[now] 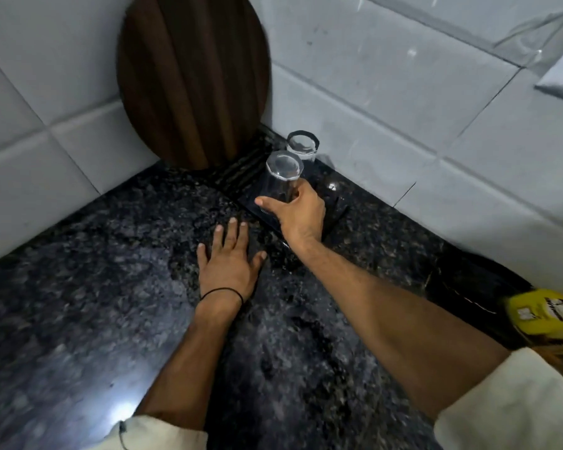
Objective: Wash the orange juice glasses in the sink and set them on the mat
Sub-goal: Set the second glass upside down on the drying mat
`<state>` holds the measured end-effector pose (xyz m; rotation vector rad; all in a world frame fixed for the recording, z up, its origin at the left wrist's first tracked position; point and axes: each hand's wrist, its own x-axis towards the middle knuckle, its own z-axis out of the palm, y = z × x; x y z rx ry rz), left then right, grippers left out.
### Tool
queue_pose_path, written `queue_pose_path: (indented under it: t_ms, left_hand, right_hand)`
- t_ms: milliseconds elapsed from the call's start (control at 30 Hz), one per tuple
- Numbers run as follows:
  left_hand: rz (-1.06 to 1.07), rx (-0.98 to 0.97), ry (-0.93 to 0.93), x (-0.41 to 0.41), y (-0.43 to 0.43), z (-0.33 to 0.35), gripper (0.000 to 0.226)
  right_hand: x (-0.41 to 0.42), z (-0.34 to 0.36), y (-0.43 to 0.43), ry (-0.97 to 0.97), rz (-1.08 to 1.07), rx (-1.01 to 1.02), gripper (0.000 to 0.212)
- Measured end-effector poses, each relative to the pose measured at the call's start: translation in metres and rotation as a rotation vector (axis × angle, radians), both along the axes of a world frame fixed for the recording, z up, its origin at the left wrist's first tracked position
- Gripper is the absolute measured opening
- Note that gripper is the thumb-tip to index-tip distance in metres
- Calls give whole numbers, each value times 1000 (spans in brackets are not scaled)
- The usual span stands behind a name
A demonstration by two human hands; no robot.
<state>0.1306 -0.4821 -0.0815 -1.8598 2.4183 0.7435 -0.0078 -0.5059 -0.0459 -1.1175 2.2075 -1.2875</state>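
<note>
Dark speckled granite forms the counter [78, 303], which runs into a corner of pale tiled wall [403, 92]. A round wooden board [192, 79] leans there at about eleven o'clock. At its foot, near twelve o'clock, lies a black ribbed mat [244, 177].

Two clear glasses are over the mat. The rear glass [302, 145] stands free near the wall, and the front glass [281, 180] is just beside it at its seven o'clock. Both look to be mouth down, though the blur makes that uncertain. The right hand [301, 214] grips the front glass low on its side, thumb wrapped across the near face and fingers behind. Whether its rim is already on the mat is hidden by the hand.

The left hand [229, 264] rests flat on the counter at the mat's six o'clock, fingers spread and holding nothing, with a thin black band [221, 292] at the wrist. A yellow packet [546, 315] sits at four o'clock by the frame edge.

The glass is probably light, rigid and brittle, and slick if wet. It is best held around the middle of the wall with a full wrap and lowered gently, without knocking its neighbour.
</note>
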Motion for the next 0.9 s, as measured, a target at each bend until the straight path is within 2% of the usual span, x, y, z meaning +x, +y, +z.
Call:
queue_pose_path:
  t_ms: [100, 400, 500, 633, 733, 900]
  left_hand:
    - [8, -9, -4, 1, 0, -4, 69]
    - [18, -21, 18, 3, -1, -8, 68]
    - [21, -16, 32, 5, -1, -8, 69]
    - [14, -27, 39, 8, -1, -7, 69]
    - [7, -30, 49, 7, -1, -3, 67]
    - [59, -145, 255, -1, 27, 8, 51]
  right_hand:
    - [4, -6, -4, 99, -10, 51, 60]
    - [12, -12, -11, 101, -9, 59, 68]
    - [8, -10, -11, 79, 17, 102, 78]
    - [2, -5, 2, 165, 82, 181, 87]
    - [-2, 2, 31, 166, 128, 170, 74]
    - [-10, 33, 102, 61, 283, 71, 18]
